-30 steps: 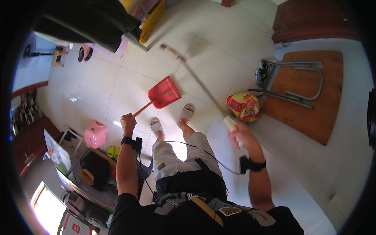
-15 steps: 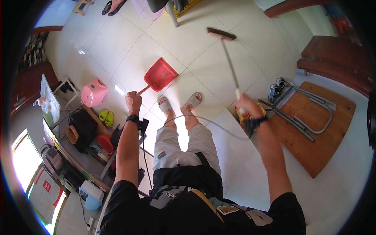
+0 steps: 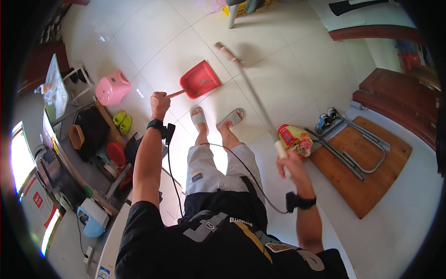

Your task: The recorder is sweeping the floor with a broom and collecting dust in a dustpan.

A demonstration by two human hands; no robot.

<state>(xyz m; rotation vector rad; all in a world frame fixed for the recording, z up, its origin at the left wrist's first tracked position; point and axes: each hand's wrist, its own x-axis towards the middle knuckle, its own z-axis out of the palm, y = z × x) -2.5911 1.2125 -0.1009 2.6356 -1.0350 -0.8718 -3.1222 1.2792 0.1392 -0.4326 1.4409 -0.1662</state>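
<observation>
My left hand (image 3: 160, 105) is closed round the handle of a red dustpan (image 3: 200, 80), whose pan lies ahead of my feet with its open edge toward the right. My right hand (image 3: 293, 170) grips the pale end of a long broom handle (image 3: 258, 101). At the far end the broom head (image 3: 228, 52) is blurred by motion and shows narrow, ahead and to the right of the dustpan, apart from it. No dirt can be made out in the pan.
To the left are a pink stool (image 3: 113, 88), green clogs (image 3: 122, 122) and a cluttered shelf. On the right lie a red and yellow bag (image 3: 296, 139), a folded wooden table (image 3: 367, 167) and sneakers (image 3: 326, 119). A dark cable (image 3: 260, 186) crosses my lap.
The broom head has swung left toward the dustpan and turned. My right hand has drawn back nearer my body. The dustpan sits slightly farther right and ahead in the picture.
</observation>
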